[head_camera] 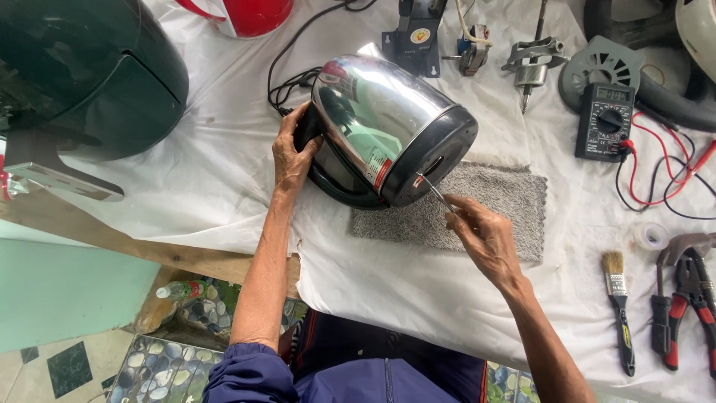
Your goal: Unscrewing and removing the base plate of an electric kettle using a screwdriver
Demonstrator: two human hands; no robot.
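The white sheet [224, 186] covers the whole table under my hands. Far to the left of my left fingers stands a big dark green appliance [82, 75], cut off by the edge, so I cannot tell what it is. The steel kettle [388, 134] lies on its side between my two hands, its black base turned toward my right fingers and partly resting on a grey mat [492, 209].

My left hand [293, 153] is closed around the black handle side of the kettle; the fingertips go behind it and I cannot see them. My right hand [485, 235] pinches a thin screwdriver [436, 192] between the closed fingers. Its tip touches the black base near a red mark; the handle is hidden inside my hand.

Beyond my right fingers, well apart, lies a black multimeter [605, 123] with red and black leads [656, 172] that run across the sheet. Above the kettle there are small motor parts [529, 67] and a black cable [291, 82] just behind my left fingers. A red thing [246, 15] at the top is cut off.

To the right of my right hand lie a paint brush [617, 298], pliers with red grips [690, 306] and a roll of clear tape [652, 236]. Nothing stands between my fingers and the kettle.
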